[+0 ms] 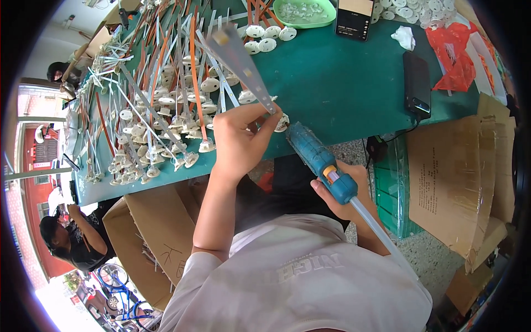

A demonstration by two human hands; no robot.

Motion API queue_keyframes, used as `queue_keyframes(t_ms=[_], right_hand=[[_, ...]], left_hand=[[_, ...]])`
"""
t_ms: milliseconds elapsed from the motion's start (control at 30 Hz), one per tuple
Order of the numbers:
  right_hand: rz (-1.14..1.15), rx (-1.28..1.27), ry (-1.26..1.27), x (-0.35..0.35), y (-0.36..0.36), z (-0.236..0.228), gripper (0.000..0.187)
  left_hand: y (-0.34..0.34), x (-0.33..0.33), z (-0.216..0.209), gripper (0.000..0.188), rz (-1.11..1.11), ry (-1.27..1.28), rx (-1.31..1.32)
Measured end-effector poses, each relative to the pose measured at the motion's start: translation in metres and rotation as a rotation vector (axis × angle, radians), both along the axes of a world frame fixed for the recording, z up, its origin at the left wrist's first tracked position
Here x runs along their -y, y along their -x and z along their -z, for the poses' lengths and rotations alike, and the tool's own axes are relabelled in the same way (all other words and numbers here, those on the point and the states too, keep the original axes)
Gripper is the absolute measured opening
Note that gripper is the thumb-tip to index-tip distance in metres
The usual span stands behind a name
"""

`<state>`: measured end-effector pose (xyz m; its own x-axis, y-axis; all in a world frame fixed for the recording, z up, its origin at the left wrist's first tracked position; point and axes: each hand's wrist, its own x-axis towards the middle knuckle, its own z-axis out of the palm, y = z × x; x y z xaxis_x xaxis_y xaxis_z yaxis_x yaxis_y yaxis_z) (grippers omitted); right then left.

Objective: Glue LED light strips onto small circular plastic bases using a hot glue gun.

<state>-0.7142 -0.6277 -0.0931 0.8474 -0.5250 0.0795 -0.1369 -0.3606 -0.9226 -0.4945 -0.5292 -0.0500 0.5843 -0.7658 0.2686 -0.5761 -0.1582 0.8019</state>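
My left hand pinches a flat strip with small LED chips, which sticks up toward the upper left. At the strip's lower end a small pale round disc shows beside my fingertips. In my right hand is a blue glue gun, its nozzle at that disc; whether it touches cannot be made out. A long translucent glue stick runs out of the gun's rear. Left of my hands, many white and orange strips with round bases lie heaped on the green table.
A green bowl of clear small pieces, a phone, white discs, a red plastic bag and a black power bank are on the table. Cardboard boxes flank me. Two people sit at left.
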Motion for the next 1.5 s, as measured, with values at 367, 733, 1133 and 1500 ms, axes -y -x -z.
queue_keyframes(t_ms=[367,733,1133,1500], right_hand=[[0.048,0.383,-0.063,0.001,0.007,0.024,0.015],[-0.003,0.273,-0.156,-0.001,0.007,0.017,0.013],[0.029,0.244,-0.022,-0.017,0.000,0.010,0.009],[0.029,0.205,-0.060,-0.017,0.000,0.025,0.010]], left_hand=[[-0.013,0.003,0.006,0.022,0.158,0.104,0.016],[0.002,0.002,-0.002,0.009,0.009,0.076,0.083],[0.003,0.006,-0.001,0.008,-0.050,0.062,0.089],[0.001,0.004,0.002,0.009,-0.044,0.067,0.119]])
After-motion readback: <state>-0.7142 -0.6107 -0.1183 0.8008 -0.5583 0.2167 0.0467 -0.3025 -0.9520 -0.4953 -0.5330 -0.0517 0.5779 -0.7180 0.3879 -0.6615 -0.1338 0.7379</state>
